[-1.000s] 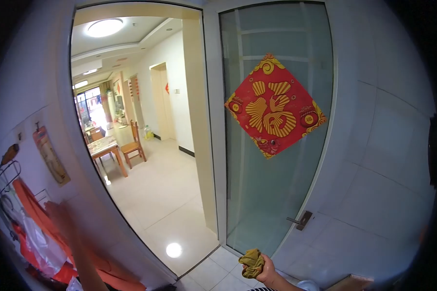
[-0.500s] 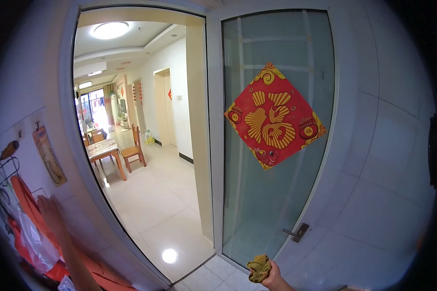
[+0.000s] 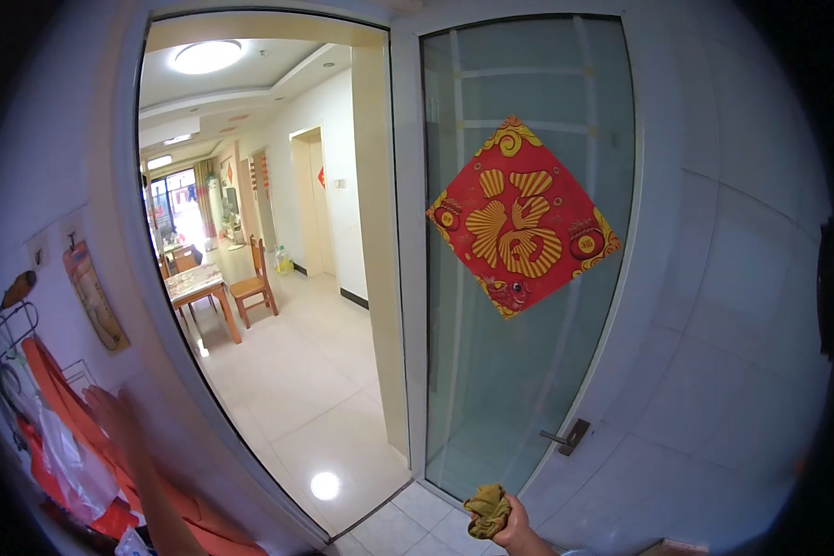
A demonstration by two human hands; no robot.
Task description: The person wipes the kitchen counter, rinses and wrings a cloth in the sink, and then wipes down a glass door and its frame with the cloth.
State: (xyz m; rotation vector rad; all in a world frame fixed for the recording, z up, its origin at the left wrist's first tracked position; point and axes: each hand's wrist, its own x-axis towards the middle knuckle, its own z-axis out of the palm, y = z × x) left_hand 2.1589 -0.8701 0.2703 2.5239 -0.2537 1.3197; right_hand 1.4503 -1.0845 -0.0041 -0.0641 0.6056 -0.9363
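At the lower left, my left hand (image 3: 111, 412) is raised against the tiled wall, beside a wire holder and the orange cloth (image 3: 60, 375) that hangs there. Its fingers look stretched out, with nothing seen in them. My right hand (image 3: 514, 526) is low in the view, wrapped round a crumpled olive-green cloth (image 3: 487, 511). Above that hand is the frosted glass door (image 3: 491, 389), with a metal handle (image 3: 570, 436) and a red and gold diamond-shaped decoration (image 3: 526, 222).
An open doorway leads to a room with a table (image 3: 195, 281) and a wooden chair (image 3: 255, 283). On the left wall hang plastic bags (image 3: 74, 468), a packaged item (image 3: 95, 296) and a tool with a brown handle (image 3: 18, 290). A threshold (image 3: 371, 511) crosses the floor.
Compared with the oldest frame, the view has tilted slightly, so the door and decoration sit lower. My left hand has shifted a little along the wall; my right hand still holds the cloth.
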